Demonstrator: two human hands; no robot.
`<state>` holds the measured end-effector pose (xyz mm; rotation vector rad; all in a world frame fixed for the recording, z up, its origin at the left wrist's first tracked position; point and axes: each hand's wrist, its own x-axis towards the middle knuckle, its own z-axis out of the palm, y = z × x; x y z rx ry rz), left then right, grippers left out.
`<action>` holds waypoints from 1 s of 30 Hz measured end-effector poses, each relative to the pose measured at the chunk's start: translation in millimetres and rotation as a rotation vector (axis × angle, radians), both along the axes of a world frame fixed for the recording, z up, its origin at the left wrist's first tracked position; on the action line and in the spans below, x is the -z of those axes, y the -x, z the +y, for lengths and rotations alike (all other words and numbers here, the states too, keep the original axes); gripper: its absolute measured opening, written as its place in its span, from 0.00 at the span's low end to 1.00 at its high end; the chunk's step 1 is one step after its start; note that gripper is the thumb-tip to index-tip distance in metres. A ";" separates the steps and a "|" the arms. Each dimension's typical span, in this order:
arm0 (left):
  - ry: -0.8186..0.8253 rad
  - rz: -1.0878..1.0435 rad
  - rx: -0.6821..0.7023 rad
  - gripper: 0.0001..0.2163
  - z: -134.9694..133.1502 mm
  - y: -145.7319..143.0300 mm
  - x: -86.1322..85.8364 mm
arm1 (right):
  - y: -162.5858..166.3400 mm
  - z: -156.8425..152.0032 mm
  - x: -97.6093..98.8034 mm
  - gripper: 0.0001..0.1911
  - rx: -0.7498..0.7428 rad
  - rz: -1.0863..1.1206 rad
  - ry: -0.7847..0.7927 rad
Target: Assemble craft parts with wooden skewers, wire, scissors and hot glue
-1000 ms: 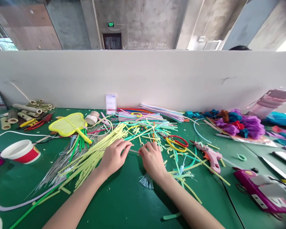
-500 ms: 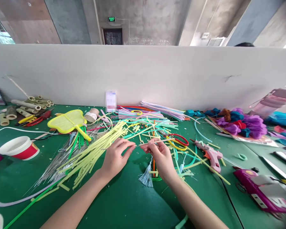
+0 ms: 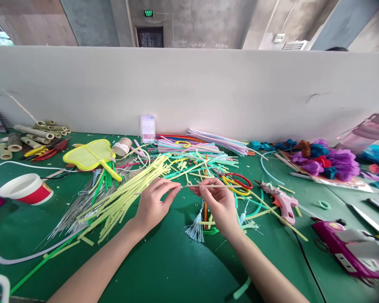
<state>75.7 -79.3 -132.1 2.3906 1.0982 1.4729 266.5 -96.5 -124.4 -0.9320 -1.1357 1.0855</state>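
Over the green table, my left hand (image 3: 156,202) pinches a thin wire with thumb and forefinger; its tail pokes out on the left near the yellow-green strips (image 3: 129,191). My right hand (image 3: 219,204) holds a thin pale stick (image 3: 194,186) lying roughly level, its left end close to my left fingertips. Whether wire and stick touch is too small to tell. Below the gap lie small rings (image 3: 196,205). A light blue tassel (image 3: 196,227) rests beside my right wrist, and red-and-yellow-handled scissors (image 3: 240,185) lie behind that hand.
A pink glue gun (image 3: 284,204) and a magenta power strip (image 3: 344,248) are at right. At left stand a paper cup (image 3: 28,189) and a yellow fan-shaped piece (image 3: 88,155) near metal wires (image 3: 72,214). A white partition (image 3: 189,88) closes off the back.
The camera view has tilted slightly downward. My right hand has shifted slightly along the stick, with its fingers more bent; my left hand keeps its pinch.
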 end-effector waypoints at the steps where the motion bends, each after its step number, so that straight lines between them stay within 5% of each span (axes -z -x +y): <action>1: -0.001 -0.004 0.003 0.06 -0.2 -0.1 -0.3 | -1.0 -0.2 -0.9 0.11 0.013 -0.023 -0.005; 19: -0.072 -0.020 -0.023 0.06 -0.4 -1.8 0.0 | -3.5 -1.2 2.5 0.09 -0.038 0.032 0.036; 30: -0.045 -0.066 -0.021 0.05 -1.3 -2.6 -0.3 | -2.7 -4.0 -2.6 0.11 0.086 -0.035 0.011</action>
